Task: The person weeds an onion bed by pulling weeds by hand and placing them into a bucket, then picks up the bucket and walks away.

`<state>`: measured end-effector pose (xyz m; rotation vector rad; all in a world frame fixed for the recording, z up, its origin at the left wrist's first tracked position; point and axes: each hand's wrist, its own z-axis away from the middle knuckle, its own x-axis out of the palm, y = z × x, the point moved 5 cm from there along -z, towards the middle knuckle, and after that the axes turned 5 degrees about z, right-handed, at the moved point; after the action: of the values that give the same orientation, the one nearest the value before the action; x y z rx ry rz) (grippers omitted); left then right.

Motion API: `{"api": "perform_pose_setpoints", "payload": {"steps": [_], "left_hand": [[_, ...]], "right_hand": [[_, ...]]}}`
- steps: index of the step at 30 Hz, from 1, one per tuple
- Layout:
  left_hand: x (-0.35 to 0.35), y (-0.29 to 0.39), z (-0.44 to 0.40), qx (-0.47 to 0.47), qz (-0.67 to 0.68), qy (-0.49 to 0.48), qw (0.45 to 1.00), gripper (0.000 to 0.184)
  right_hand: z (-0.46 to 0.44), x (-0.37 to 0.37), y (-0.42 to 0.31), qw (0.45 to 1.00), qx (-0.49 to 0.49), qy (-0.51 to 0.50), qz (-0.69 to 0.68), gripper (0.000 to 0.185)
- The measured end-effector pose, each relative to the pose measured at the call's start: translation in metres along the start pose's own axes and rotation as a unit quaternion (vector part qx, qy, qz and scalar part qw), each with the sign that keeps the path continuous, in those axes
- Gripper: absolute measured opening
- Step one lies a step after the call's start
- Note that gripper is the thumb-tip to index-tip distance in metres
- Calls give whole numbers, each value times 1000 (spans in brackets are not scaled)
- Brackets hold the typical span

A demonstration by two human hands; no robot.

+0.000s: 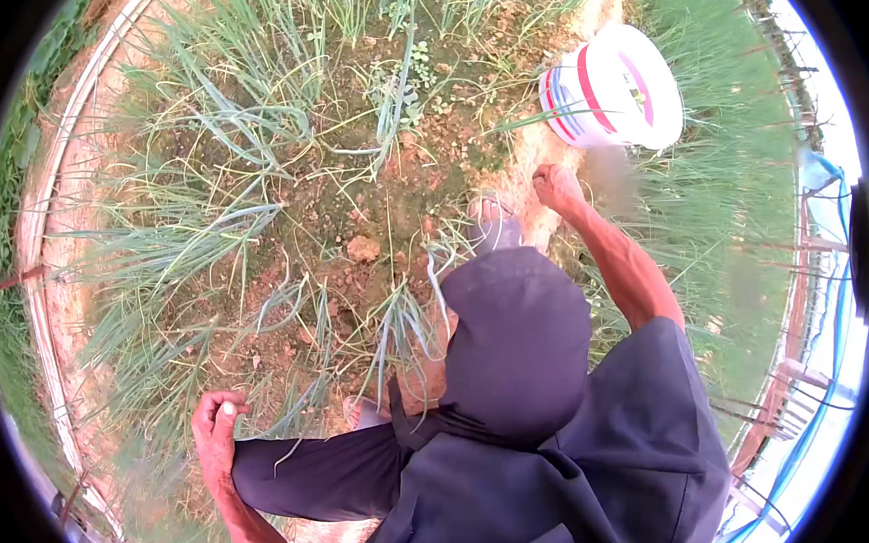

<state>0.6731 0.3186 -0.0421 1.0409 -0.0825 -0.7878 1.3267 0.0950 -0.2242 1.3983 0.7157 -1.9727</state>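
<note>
My left hand is beside my left knee, low over the green onion leaves. Its fingers are curled in with the thumb against them, and anything inside the curl is hidden. On the other side, my right hand is closed in a fist over the bare soil strip. Whatever it may hold does not show. Just beyond that fist stands a white bucket with red and blue bands, apart from the hand. A few small green bits show inside it.
Green onion clumps grow close in front of my legs, with soil clods among them. Dense thin green leaves fill the right side. A pale curved border edges the bed at left. A foot shows beyond my right knee.
</note>
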Motion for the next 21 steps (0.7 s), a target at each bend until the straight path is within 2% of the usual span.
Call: {"api": "perform_pose_setpoints", "payload": {"steps": [3,6,9,10,13,15,16,19,21], "left_hand": [[-14,-25,-10,-50,46,63,996,50],[-16,-27,-8,-83,129,98,983,50],[-25,-47,7,-107,226,116,961,48],[-25,-50,12,-101,259,116,954,48],[-7,-53,32,-93,323,153,929,51],[1,-66,51,-111,353,192,909,51],[13,-67,55,-90,381,177,903,51],[30,-79,62,-112,450,157,872,52],[31,-77,62,-89,456,167,870,53]], "right_hand": [[-44,-5,9,996,4,58,-71,23],[-94,6,14,989,-77,118,-42,23],[-127,17,1,992,-122,21,6,21],[-118,-16,-27,981,-189,20,44,16],[-134,1,-38,957,-216,-99,166,13],[-137,-1,-47,949,-246,-110,164,12],[-134,-1,-50,945,-259,-117,161,12],[-145,9,-52,936,-280,-113,181,14],[-150,16,-53,925,-288,-127,213,15]]}}
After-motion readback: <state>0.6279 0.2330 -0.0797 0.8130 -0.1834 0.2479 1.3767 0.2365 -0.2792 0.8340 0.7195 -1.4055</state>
